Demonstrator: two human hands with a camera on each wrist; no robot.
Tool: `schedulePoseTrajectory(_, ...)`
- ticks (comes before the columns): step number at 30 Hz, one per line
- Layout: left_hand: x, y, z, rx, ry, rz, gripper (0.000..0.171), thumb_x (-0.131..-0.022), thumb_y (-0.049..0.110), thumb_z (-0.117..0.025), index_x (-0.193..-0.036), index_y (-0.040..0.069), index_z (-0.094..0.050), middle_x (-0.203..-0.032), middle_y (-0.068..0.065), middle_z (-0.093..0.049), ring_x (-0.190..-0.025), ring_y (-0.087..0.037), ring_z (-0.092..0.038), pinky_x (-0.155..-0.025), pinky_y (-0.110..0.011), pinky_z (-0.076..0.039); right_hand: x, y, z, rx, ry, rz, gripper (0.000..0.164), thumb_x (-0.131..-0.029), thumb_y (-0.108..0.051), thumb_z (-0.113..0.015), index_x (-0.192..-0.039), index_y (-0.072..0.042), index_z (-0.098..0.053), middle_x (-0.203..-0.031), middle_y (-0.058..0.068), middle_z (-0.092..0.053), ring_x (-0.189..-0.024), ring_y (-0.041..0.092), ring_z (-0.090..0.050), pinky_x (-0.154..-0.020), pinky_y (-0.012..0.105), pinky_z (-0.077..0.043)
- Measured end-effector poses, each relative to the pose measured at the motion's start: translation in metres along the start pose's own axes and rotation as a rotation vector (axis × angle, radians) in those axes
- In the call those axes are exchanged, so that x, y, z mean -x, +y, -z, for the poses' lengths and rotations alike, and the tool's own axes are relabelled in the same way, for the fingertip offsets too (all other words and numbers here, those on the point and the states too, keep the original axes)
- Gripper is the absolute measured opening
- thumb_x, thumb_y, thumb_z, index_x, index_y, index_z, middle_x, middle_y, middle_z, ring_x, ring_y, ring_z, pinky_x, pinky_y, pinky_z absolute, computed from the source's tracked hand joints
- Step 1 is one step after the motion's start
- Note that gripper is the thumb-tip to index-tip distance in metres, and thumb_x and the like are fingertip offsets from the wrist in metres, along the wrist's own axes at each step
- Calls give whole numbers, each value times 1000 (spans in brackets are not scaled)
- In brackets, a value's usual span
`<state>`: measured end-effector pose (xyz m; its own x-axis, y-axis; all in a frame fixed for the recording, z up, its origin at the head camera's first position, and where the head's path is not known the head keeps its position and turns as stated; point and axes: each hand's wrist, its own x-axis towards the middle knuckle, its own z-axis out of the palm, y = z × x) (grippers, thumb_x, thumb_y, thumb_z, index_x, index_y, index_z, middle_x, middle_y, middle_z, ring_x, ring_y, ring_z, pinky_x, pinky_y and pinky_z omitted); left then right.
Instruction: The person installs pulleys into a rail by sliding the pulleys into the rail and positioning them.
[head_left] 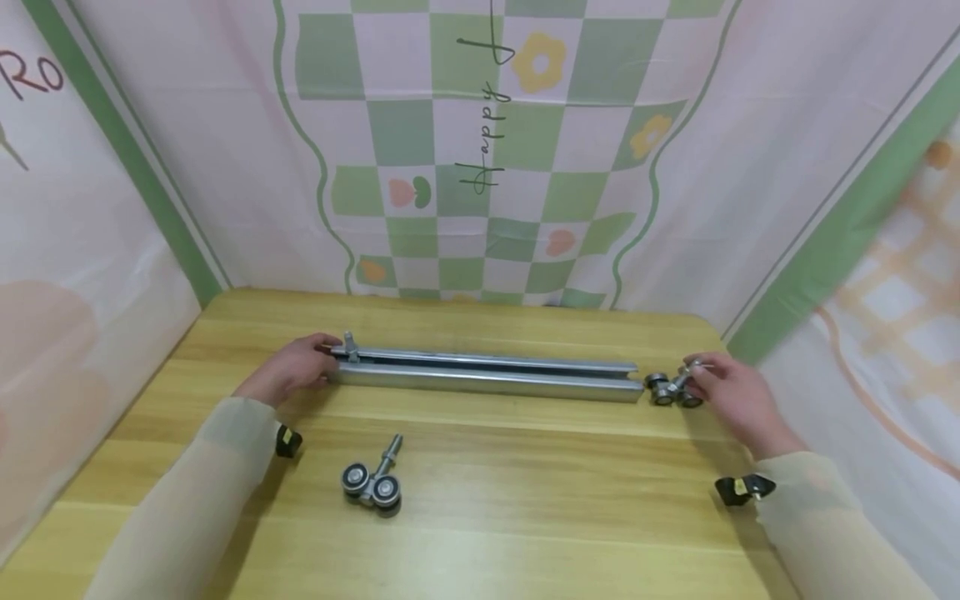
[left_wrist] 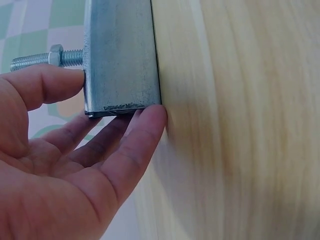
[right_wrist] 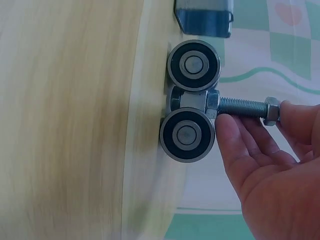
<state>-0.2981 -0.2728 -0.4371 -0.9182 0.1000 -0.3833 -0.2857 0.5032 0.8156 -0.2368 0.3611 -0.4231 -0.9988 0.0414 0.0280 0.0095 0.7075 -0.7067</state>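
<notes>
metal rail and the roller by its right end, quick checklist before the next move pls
1. Rail held: ok, the left hand holds the metal rail at its left end.
2. Open side: ok, the rail's long gap faces up.
3. Roller held: ok, the right hand holds the roller by its bolt.
4. Wheels lined up with the rail's opening: cannot tell; they are outside the right end, the exact line unclear.
5. Upright bolt away from the right end: ok, it stands near the left end.
6. Spare roller out of the way: ok, it lies apart on the table.
</notes>
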Motion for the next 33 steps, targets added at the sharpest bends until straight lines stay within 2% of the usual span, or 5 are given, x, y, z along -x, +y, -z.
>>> schedulePoseTrajectory(10,1,-1,-1,7,-6,-5,59,-95,4,-56,-151,2,-36,-144,-24,-39,-107,-30,-53,-85,-37,-52,-7,3,-9,7,20,11,41,-107,-27,-46,-133,3,-55,-117,25,-65,-93,23,-68,-75,31,-57)
schedulePoseTrajectory(22,3,1,-1,-10,-8,-1,59,-95,5,-54,-151,3,-36,-145,-24,-38,-108,-31,-52,-85,-37,-52,-8,-11,-20,-44,14,7,42,-107,-26,-46,-135,5,-54,-120,27,-63,-98,29,-68,-78,30,-57)
schedulePoseTrajectory(33,5,5,-2,-11,-7,10,56,-97,6,-51,-151,2,-35,-144,-24,-38,-111,-32,-51,-88,-39,-51,-12,-13,-27,-125,11,-8,40,-107,-21,-46,-134,8,-53,-122,29,-61,-99,26,-68,-81,29,-56)
